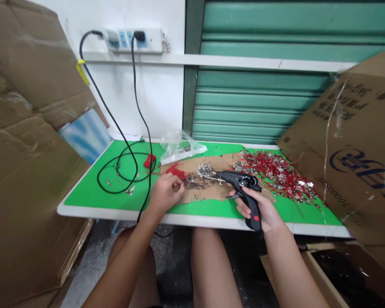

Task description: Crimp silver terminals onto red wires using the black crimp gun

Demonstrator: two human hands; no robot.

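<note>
My right hand (259, 206) is wrapped round the grip of a black soldering gun (244, 182) with a red button low on its handle. Its thin metal tip points left, over a small heap of shiny metal pieces (205, 170) on a cardboard sheet (192, 194). To the left, my left hand (167, 190) is closed, thumb and fingers curled together beside a bundle of thin red wires (176, 171). Whatever those fingers may pinch is too small to make out. Dark scorch-like marks cover the cardboard between the hands.
On the green table (90, 188) lies a large pile of red wires with metal discs (276, 173) at right. Behind the cardboard is a clear plastic bag (176, 147). Black cables (136, 85) run down from a power strip (154, 40). Cardboard boxes (356, 128) flank both sides.
</note>
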